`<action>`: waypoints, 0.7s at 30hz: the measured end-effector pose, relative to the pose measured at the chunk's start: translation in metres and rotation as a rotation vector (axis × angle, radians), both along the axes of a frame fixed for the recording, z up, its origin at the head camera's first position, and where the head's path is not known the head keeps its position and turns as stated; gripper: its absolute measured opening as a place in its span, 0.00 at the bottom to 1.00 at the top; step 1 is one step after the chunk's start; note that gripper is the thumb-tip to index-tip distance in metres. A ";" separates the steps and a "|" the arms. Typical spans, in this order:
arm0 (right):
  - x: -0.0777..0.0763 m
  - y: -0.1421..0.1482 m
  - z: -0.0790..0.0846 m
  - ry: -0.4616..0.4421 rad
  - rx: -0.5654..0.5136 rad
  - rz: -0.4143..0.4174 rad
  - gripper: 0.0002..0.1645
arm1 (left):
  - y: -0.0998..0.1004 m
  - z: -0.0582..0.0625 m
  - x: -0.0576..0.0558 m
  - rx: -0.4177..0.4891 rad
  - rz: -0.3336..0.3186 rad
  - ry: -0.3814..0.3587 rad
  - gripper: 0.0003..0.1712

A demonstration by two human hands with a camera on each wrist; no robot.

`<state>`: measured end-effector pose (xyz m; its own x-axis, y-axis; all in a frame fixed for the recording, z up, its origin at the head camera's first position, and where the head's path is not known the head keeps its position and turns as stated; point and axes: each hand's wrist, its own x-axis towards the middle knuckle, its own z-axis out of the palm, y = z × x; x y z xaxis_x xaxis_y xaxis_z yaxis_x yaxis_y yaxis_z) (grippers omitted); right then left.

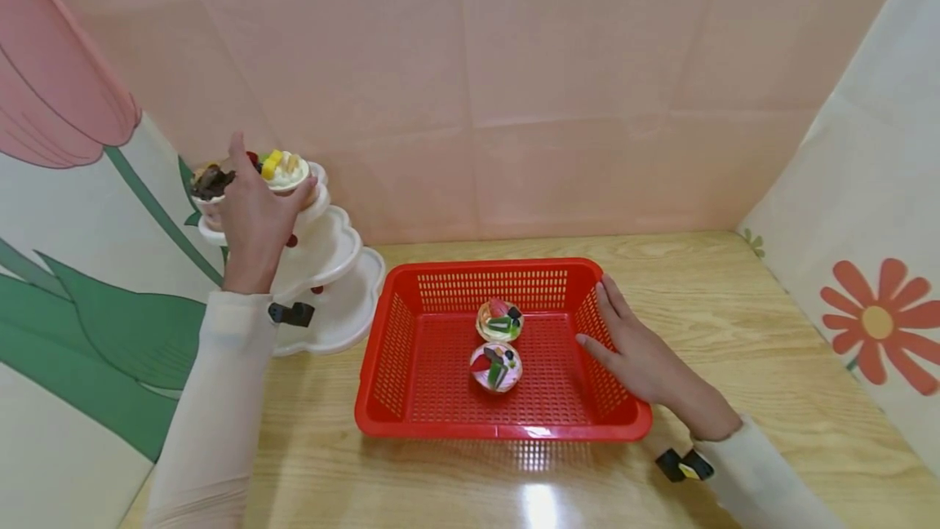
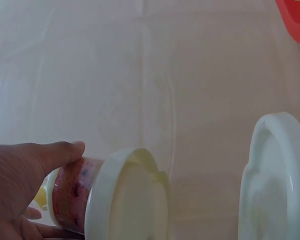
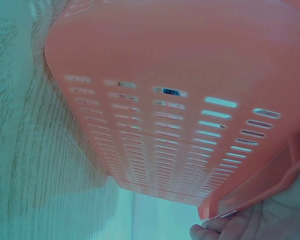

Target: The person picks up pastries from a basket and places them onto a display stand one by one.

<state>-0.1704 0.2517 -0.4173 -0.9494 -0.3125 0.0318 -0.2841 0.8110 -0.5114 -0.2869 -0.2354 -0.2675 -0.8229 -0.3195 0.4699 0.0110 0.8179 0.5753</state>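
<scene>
My left hand (image 1: 257, 206) grips a dessert cup (image 1: 286, 171) topped with white cream and yellow fruit pieces, on the top tier of a white stand (image 1: 334, 251). The left wrist view shows thumb and fingers round the cup's pink and brown layered side (image 2: 72, 192), its base at the tier. Beside it sits another cup (image 1: 211, 184) with a chocolate topping, partly behind the hand. My right hand (image 1: 639, 353) rests with extended fingers on the right rim of a red plastic basket (image 1: 507, 431). Inside are two fruit-topped dessert cups, one pink (image 1: 496, 367), one cream-coloured (image 1: 500, 321).
The basket stands on a light wooden table (image 1: 683, 276), to the right of the stand. A pink cloth backdrop (image 1: 551, 104) hangs behind. Flower-printed panels close both sides, a red flower (image 1: 877, 323) on the right one. The stand's lower tiers reach close to the basket.
</scene>
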 end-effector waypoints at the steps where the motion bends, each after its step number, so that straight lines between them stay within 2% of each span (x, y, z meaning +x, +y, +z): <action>1: 0.000 0.000 0.000 -0.001 0.000 -0.002 0.55 | 0.000 0.000 0.000 0.000 0.003 -0.006 0.63; 12: 0.001 0.000 0.000 0.011 0.002 0.002 0.55 | 0.000 0.000 0.000 -0.014 -0.005 -0.006 0.63; 21: 0.002 -0.002 0.002 0.029 0.011 0.013 0.53 | 0.003 -0.004 0.007 -0.016 -0.017 0.010 0.60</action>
<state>-0.1686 0.2501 -0.4155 -0.9440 -0.3253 0.0559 -0.3093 0.8126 -0.4939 -0.2803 -0.2326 -0.2711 -0.8234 -0.2981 0.4829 0.0302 0.8266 0.5619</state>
